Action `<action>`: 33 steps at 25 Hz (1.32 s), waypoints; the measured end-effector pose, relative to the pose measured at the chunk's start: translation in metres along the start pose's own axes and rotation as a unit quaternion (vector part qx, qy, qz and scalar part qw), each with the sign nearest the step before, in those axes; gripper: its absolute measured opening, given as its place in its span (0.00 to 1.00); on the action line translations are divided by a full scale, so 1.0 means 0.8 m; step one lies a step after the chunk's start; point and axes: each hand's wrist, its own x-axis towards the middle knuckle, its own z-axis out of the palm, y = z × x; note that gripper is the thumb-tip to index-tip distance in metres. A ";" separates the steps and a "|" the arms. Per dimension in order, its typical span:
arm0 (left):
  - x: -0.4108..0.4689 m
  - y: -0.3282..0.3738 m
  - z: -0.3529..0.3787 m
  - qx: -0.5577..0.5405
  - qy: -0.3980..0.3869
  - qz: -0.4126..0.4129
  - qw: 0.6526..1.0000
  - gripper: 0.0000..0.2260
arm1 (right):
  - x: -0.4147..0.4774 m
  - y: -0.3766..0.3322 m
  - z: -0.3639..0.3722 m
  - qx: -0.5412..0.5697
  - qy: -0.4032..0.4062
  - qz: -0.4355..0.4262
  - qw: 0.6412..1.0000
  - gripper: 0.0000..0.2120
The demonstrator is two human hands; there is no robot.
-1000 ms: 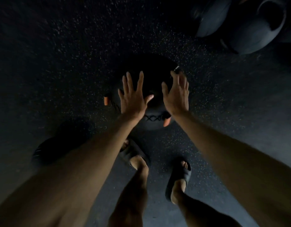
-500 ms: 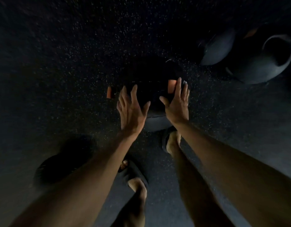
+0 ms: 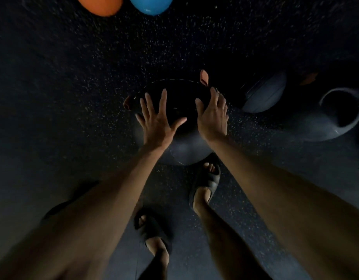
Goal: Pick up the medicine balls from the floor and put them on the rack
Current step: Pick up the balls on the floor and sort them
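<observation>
Rolled forward, medicine ball (image 3: pixel 180 102) points orange tab (image 3: pixel 204 76) away.

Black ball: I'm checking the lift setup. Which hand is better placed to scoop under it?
Probably right: the right hand sits at the ball's side edge; the left hand lies flat on top.

Head camera's looking steeply down from right above the dark medicine ball (image 3: pixel 179 104), hovering close, speckled floor (image 3: pixel 73 98) spreading around it.

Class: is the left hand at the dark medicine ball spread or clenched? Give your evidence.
Spread. The left hand has straight fingers fanned apart over the dark medicine ball, thumb out sideways.
</observation>
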 end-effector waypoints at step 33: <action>0.105 0.036 -0.231 -0.007 -0.131 -0.049 0.990 0.22 | 0.040 -0.208 -0.138 -0.311 -0.276 -0.128 0.901 0.16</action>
